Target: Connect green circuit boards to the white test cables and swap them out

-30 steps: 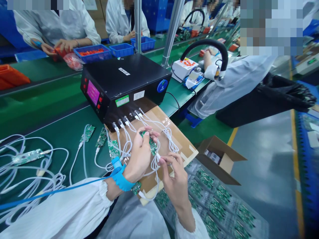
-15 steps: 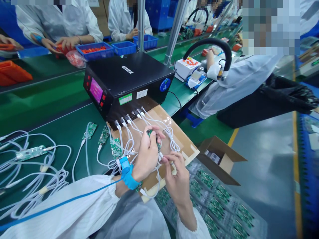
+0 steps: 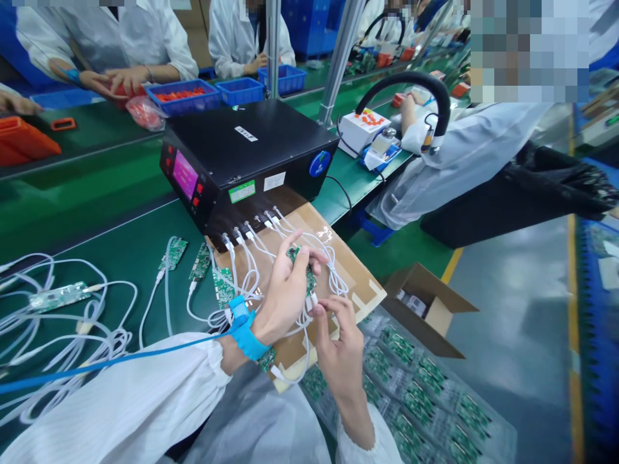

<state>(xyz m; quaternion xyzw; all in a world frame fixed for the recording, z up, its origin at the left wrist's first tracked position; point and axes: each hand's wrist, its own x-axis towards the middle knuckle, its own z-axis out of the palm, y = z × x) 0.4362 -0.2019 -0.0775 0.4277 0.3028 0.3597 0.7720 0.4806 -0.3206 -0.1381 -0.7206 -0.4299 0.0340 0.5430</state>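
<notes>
My left hand (image 3: 285, 283), with a blue wrist strap (image 3: 249, 332), holds a green circuit board (image 3: 308, 274) above the brown cardboard sheet (image 3: 358, 264). Thumb and fingers grip the board, and the index finger points up. At its lower end my right hand (image 3: 341, 335) pinches a white cable plug (image 3: 313, 300) between thumb and forefinger. The plug meets the board's edge; how far in it sits cannot be made out. More boards lie left of my hands, one of them (image 3: 224, 287) beside white cables. Another board (image 3: 265, 359) shows under my left wrist.
A black tester (image 3: 261, 142) with a pink screen stands behind the cardboard, cables plugged into its front. Coiled white cables (image 3: 97, 335) lie at left. Trays of boards (image 3: 416, 393) and an open carton (image 3: 425, 309) are at lower right. People sit across the line.
My left hand has opened a little, its index finger now raised, and more of the board shows. My right hand has shifted slightly left with the plug. Across the line, an orange frame has appeared.
</notes>
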